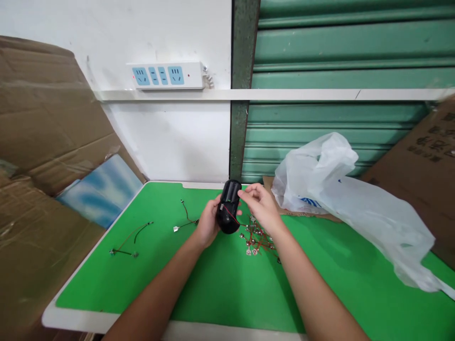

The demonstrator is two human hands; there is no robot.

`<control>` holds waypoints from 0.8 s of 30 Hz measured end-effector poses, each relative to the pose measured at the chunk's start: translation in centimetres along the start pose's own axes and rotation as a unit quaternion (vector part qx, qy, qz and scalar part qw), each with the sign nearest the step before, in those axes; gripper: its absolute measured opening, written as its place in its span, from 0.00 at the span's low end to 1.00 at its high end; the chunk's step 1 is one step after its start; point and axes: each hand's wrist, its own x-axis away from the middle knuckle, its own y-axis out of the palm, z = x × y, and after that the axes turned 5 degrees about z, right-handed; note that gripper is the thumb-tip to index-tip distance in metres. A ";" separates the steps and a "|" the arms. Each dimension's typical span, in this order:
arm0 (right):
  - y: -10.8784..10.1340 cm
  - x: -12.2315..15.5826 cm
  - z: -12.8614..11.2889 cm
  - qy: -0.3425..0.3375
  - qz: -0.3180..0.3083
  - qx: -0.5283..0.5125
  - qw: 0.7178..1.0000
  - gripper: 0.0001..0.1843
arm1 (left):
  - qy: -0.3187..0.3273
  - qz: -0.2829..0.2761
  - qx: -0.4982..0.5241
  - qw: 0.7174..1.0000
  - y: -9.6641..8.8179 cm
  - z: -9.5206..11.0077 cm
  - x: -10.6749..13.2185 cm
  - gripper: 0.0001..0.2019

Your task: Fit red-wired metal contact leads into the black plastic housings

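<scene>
Glossy black housing [228, 206], red-wired

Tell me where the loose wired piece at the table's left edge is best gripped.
Judging by its shape, take the wired piece at the thin wire's middle, pinched from above. It lies flat on the green table with small metal ends, clear of the hands and other wires.

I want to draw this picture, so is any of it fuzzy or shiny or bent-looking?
Head view: bright, even light, with only soft shadows under the arms on the green mat. The cardboard at the left edge looks smeared and stretched. The plastic bag has pale glare. The black part, held by the left hand and right hand, is fairly sharp.
</scene>
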 end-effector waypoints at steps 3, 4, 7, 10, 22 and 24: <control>0.5 0.2 0.0 0.018 -0.046 -0.013 0.999 0.23 | 0.017 0.027 -0.021 0.999 0.3 -0.3 -0.1 0.29; 0.6 0.3 -0.1 0.020 -0.048 -0.019 0.998 0.23 | 0.029 0.033 -0.032 0.999 0.4 -0.4 -0.1 0.29; 1.0 0.5 -0.1 0.010 -0.017 -0.049 0.999 0.24 | 0.072 0.044 -0.053 0.995 0.4 -0.7 -0.2 0.30; 1.3 0.5 0.2 -0.001 0.018 -0.089 0.996 0.26 | 0.086 0.041 -0.042 0.995 0.5 -1.0 -0.4 0.30; 2.5 1.0 0.8 -0.008 0.064 -0.103 0.993 0.21 | 0.071 0.037 0.024 0.996 0.3 -1.7 -1.0 0.25; 2.8 1.0 1.1 -0.004 0.081 -0.104 0.991 0.24 | 0.095 0.044 0.015 0.994 0.1 -1.9 -1.4 0.25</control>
